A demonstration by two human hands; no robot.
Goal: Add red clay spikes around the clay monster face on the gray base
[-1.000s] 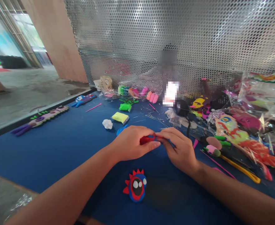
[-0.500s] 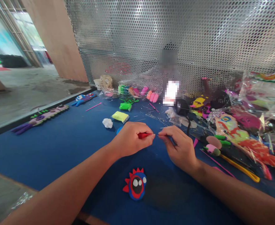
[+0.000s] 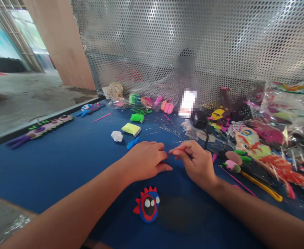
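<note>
My right hand (image 3: 197, 160) pinches a small bit of red clay (image 3: 178, 151) between thumb and fingertips, just above the table. Close beside it, my left hand (image 3: 148, 160) has its thumb apart from its bent fingers, and no held thing shows there. In front of both hands lies a clay figure (image 3: 149, 205), blue and red with red spikes, a dark centre and white eye dots. Behind my left hand are a blue clay lump (image 3: 133, 142), a white clay lump (image 3: 117, 136) and a yellow clay packet (image 3: 131, 129).
Thin wires (image 3: 167, 128) lie scattered mid-table. Bagged clay figures (image 3: 258, 145) and a yellow-handled tool (image 3: 263, 186) crowd the right side. Along the left edge sits a long clay creature (image 3: 43, 129). A perforated metal sheet (image 3: 141, 41) stands behind, with a bright blurred screen (image 3: 188, 103) before it.
The red clay seen in my left hand is out of view there; red clay now shows in my right fingertips. My left thumb and fingers have parted. The view has shifted slightly.
</note>
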